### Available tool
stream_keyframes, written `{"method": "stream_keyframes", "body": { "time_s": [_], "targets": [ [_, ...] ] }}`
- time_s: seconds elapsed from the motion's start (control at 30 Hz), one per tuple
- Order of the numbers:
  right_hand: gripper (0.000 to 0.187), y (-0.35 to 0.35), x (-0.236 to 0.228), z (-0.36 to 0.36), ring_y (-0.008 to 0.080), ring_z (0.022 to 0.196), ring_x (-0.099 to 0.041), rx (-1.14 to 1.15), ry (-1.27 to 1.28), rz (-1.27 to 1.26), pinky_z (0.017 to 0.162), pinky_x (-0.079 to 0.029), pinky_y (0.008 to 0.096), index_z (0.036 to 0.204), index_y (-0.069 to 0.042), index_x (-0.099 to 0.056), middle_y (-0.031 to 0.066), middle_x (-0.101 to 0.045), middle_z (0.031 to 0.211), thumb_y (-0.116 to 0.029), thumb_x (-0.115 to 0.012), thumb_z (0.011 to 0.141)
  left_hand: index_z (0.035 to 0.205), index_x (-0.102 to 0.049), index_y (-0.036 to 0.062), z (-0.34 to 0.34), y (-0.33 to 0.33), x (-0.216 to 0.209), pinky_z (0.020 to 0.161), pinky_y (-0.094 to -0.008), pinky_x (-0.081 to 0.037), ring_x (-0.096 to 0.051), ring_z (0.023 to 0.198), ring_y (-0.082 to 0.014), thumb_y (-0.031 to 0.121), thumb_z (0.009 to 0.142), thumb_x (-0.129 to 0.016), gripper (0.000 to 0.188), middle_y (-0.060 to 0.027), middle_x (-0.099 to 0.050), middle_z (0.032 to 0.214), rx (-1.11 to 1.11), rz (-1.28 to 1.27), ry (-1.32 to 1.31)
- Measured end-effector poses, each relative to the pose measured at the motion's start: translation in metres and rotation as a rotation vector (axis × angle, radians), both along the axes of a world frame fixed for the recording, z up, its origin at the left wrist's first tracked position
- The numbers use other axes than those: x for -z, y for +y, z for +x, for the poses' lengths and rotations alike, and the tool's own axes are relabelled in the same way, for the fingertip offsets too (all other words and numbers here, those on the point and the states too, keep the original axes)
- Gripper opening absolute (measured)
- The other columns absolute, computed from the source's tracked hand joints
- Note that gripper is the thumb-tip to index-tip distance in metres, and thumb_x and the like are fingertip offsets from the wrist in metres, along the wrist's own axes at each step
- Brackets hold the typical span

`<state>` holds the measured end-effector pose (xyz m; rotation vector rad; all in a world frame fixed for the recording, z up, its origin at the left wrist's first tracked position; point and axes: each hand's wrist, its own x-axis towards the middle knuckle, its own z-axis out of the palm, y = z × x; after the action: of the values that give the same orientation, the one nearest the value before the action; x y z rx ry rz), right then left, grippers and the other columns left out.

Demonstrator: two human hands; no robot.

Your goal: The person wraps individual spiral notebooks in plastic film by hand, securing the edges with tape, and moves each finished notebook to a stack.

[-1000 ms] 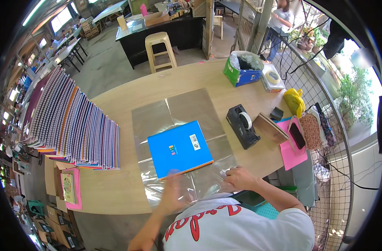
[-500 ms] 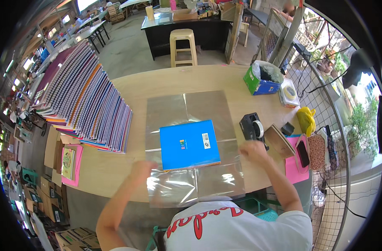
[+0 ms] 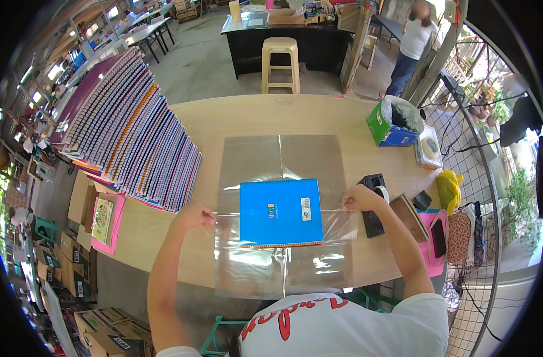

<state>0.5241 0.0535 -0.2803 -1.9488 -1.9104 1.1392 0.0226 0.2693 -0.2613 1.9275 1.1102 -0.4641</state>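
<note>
A blue notebook (image 3: 277,223) lies flat on a clear plastic sheet (image 3: 247,160) spread over the table, an orange strip showing along the notebook's near edge. My left hand (image 3: 195,216) is at the sheet's left edge, thumb and fingers pinched on the plastic. Across from it, my right hand (image 3: 362,199) pinches the right edge, and creases run from there toward the notebook. Just beyond my right hand stands a black tape dispenser (image 3: 374,222), partly covered by that hand and wrist.
Tall stacked spiral notebooks (image 3: 125,128) lean at the left, beside a pink folder (image 3: 115,225). On the right are a green-and-blue box (image 3: 392,126), a brown box (image 3: 409,217), a yellow pouch (image 3: 449,189) and a dark phone (image 3: 439,238). A person (image 3: 411,47) stands beyond the table.
My left hand has moved up along the sheet's left edge and closed on it. My right hand now pinches the right edge. The view has shifted, and a person shows more fully behind.
</note>
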Motion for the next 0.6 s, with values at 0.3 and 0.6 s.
{"method": "stream_keyframes", "body": {
  "time_s": [0.3,0.6],
  "targets": [
    [0.018,0.049,0.067,0.032,0.0167,0.064,-0.069,-0.028,0.327,-0.387,0.059,-0.055,0.0294,0.083,0.002,-0.073,0.0098,-0.07,0.07,-0.013,-0.08,0.075,0.137,-0.056,0.0292,0.136,-0.217,0.066,0.102,-0.0589,-0.031,-0.047,0.121,-0.0374,0.04,0.078,-0.076,0.063,-0.0164,-0.048,0.135,0.057,0.805,-0.574],
    [0.019,0.225,0.079,-0.096,0.033,0.109,-0.059,0.505,-0.193,0.474,0.088,-0.05,0.0451,0.094,-0.008,-0.074,0.0133,-0.066,0.108,-0.021,-0.064,0.083,0.135,-0.055,0.0435,0.142,-0.203,0.071,0.102,-0.0692,-0.023,-0.039,0.129,-0.0422,0.057,0.076,-0.071,0.063,-0.017,-0.04,0.141,0.093,0.811,-0.31]
  ]
}}
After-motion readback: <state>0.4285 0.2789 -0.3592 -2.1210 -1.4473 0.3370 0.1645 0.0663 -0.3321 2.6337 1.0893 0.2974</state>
